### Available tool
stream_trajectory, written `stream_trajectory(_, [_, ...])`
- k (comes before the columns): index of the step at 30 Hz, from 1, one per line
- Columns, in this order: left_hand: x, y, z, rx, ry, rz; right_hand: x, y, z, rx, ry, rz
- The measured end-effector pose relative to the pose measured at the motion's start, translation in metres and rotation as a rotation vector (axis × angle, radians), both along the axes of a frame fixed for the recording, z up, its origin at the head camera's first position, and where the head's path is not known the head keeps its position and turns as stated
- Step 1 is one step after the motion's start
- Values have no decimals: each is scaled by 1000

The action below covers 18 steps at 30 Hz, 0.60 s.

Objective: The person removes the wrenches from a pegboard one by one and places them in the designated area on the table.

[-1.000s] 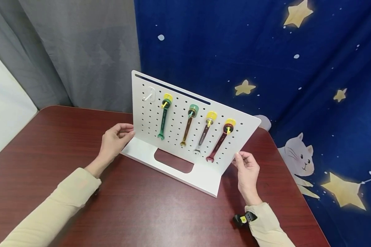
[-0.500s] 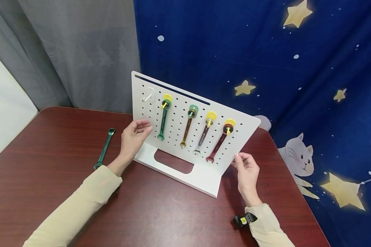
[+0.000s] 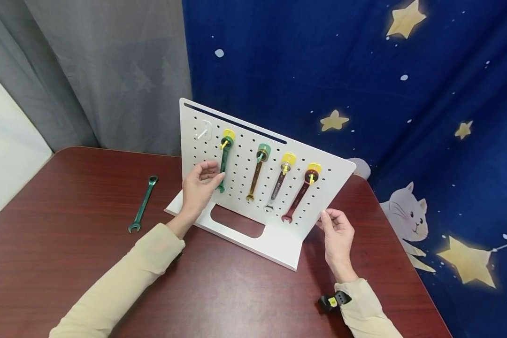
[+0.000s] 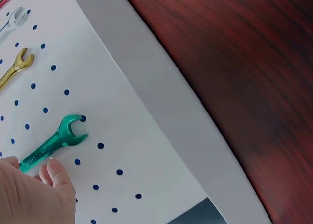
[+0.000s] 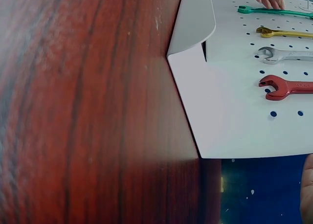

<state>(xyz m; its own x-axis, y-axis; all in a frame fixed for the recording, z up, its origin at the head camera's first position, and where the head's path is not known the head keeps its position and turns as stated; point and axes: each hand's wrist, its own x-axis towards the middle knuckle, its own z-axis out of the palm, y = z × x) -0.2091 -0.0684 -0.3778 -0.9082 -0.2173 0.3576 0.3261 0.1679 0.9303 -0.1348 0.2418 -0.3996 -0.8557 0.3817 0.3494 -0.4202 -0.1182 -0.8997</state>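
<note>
Head view showed the hanging green wrench [image 3: 224, 158] at ten o'clock on the pegboard [image 3: 240, 164], probably stiff, light and slick, best taken mid-shaft. Beside it the left hand [image 3: 198, 188], loosely parted, seemingly held nothing; the right hand [image 3: 339, 234] pinched the four-o'clock edge.

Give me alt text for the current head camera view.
A left hand is at a hanging green wrench on a white pegboard whose right edge the right hand pinches. A gold wrench, silver wrench and red wrench hang farther right; at left a loose green wrench lies on the table.
</note>
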Motion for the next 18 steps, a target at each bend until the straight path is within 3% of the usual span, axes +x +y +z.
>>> stream_trajectory(18, [-2, 16, -2, -90, 46, 56, 0, 0, 0, 0, 4, -3])
